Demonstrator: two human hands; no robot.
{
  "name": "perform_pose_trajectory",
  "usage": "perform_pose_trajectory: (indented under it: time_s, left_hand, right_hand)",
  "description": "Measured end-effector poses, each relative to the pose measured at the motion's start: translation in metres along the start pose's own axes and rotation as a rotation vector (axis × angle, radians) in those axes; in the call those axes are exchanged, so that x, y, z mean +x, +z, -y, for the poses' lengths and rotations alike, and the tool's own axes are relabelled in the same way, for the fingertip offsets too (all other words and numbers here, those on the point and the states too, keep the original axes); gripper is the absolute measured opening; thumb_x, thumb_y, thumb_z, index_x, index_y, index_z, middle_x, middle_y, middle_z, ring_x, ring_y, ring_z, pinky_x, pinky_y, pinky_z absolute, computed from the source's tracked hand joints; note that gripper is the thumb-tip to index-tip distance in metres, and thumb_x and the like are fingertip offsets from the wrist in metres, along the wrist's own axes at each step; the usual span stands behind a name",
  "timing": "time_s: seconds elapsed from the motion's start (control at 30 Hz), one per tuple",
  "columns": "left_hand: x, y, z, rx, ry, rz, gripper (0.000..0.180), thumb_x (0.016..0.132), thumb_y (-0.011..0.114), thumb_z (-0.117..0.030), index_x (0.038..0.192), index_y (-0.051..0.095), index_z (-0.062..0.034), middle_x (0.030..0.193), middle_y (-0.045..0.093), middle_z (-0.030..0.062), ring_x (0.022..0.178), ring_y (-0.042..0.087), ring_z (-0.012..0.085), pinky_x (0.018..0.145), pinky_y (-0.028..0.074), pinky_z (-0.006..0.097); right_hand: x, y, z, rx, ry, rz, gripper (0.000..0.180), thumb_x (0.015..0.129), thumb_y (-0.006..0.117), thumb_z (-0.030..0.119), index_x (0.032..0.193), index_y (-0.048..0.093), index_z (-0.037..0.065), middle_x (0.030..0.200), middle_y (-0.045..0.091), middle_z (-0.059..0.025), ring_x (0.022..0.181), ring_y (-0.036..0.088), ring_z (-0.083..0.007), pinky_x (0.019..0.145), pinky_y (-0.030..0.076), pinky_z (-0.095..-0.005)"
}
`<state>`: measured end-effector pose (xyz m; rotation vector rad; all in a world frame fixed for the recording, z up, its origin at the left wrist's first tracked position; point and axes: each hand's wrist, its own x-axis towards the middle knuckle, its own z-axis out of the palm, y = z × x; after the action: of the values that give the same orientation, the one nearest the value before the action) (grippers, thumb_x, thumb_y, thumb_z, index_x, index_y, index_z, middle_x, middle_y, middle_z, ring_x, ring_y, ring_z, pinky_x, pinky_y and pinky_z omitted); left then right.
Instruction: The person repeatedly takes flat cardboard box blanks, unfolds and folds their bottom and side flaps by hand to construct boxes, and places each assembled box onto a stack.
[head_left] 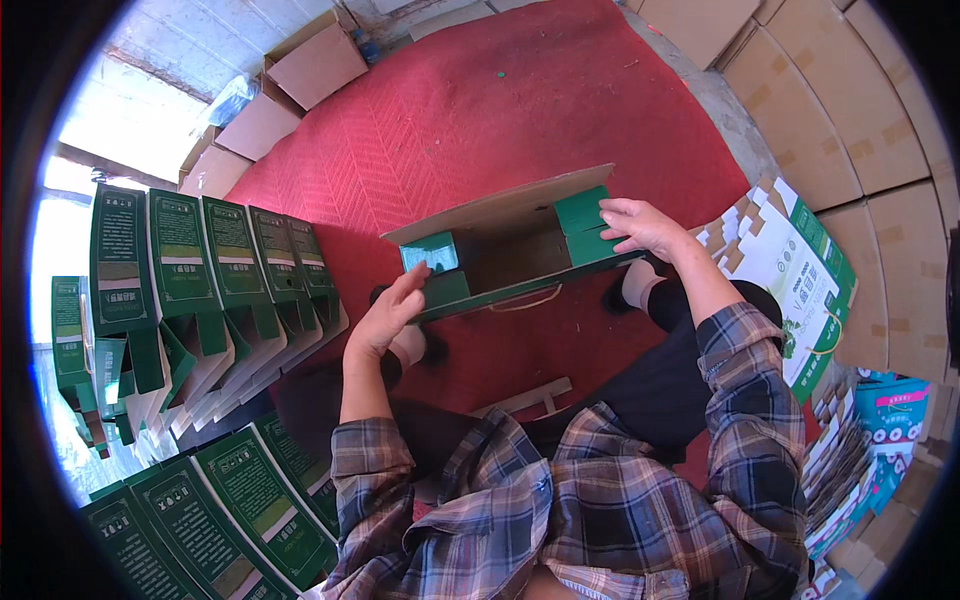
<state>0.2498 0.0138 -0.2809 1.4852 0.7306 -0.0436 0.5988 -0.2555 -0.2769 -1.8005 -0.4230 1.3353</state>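
Observation:
Between my feet a green cardboard box (520, 288) stands with its top open and its brown inside showing. Its long brown lid panel (510, 203) is raised along the far side, and a rope handle (526, 301) hangs on the near side. My left hand (385, 312) is at the box's left end, its fingers stretched out against the green left end flap (430, 253). At the other end my right hand (648, 227) has its fingers extended over the outer edge of the right end flap (582, 212). Both hands look open, not wrapped round anything.
Several green boxes (180, 250) stand in a row at left, more (260, 480) below them. Flattened white-and-green cartons (800, 280) are stacked at right, beside brown cartons (800, 100). Open brown boxes (318, 65) line the far left of the red mat (460, 110).

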Motion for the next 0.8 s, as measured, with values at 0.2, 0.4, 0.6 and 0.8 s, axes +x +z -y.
perform_pose_trajectory:
  time_s: [0.2,0.4,0.6,0.8]
  left_hand:
    - [0.017,0.018,-0.001,0.121,0.025,-0.213,0.054,0.082,0.072,-0.018,0.13,0.055,-0.0003,0.12,0.061,0.0152,0.107,0.06,0.0263,0.098,0.043,0.036]
    - [0.03,0.031,0.013,0.798,0.336,-0.544,0.044,0.075,0.073,-0.012,0.118,0.063,-0.0108,0.109,0.057,0.0125,0.102,0.054,0.0306,0.088,0.046,0.039]
    - [0.018,0.062,-0.002,1.048,0.555,-0.332,0.063,0.064,0.082,-0.024,0.121,0.06,-0.0093,0.116,0.053,0.0112,0.109,0.049,0.0331,0.096,0.039,0.046]
    - [0.017,0.074,-0.001,1.216,0.484,-0.32,0.078,0.06,0.083,-0.026,0.13,0.052,-0.0138,0.116,0.051,0.0097,0.113,0.046,0.03,0.096,0.036,0.046]
  right_hand:
    - [0.003,-0.005,-0.004,-0.107,-0.106,-0.085,0.06,0.094,0.058,0.031,0.141,0.039,-0.001,0.14,0.047,-0.0168,0.12,0.054,-0.0264,0.094,0.046,-0.0404]
    - [-0.014,0.025,-0.008,-0.922,-0.495,-0.348,0.057,0.075,0.075,0.025,0.126,0.056,0.009,0.128,0.054,-0.012,0.12,0.049,-0.0296,0.1,0.04,-0.0447]
    - [-0.024,0.05,-0.02,-1.281,-0.506,-0.324,0.082,0.062,0.085,0.017,0.134,0.046,0.01,0.135,0.044,-0.0111,0.127,0.041,-0.0278,0.11,0.03,-0.0515]
    - [-0.021,0.052,-0.014,-1.274,-0.519,-0.293,0.077,0.061,0.084,0.013,0.13,0.049,0.008,0.119,0.051,-0.0103,0.119,0.046,-0.0282,0.107,0.033,-0.0509]
